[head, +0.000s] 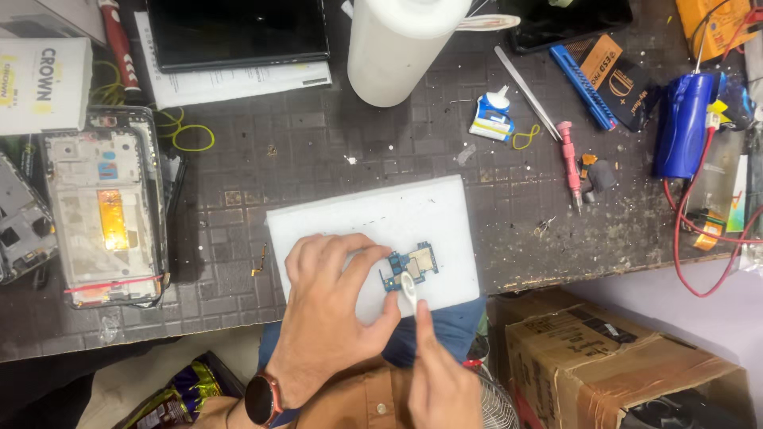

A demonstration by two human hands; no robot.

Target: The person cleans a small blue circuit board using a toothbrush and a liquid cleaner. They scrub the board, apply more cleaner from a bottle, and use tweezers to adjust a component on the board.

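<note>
Dark worn workbench (318,151) with small square pattern, scratched and spotted with white marks, edge chipped at the right. Below the edge, brown cardboard box (620,365) with tape, beside pale floor (715,302). Even, soft light from above.

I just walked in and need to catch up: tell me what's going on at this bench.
A person is working on a small blue circuit board that lies on a white foam pad on the dark workbench. The left hand, with a watch on its wrist, steadies the board with its fingertips. The right hand presses a small white piece against the board's near edge. An opened phone frame lies to the left, a pink screwdriver to the right.
</note>
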